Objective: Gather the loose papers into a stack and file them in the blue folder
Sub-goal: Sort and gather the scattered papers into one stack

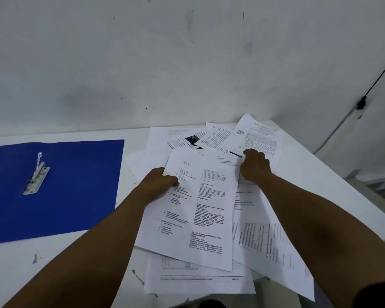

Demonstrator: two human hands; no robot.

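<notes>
Several loose printed papers (209,196) lie fanned and overlapping on the right half of the white table (13,267). My left hand (162,181) grips the left edge of the top sheet, thumb over the print. My right hand (255,165) has its fingers curled on the papers at that sheet's upper right corner, next to a tilted page with a round emblem (257,136). The blue folder (71,185) lies open and flat at the left, apart from both hands. Its metal fastener clip (36,175) stands partly raised.
A white wall rises right behind the table. The table's right edge runs diagonally down past the papers, and some sheets overhang the near edge. A black cable (373,85) hangs down the wall at the far right.
</notes>
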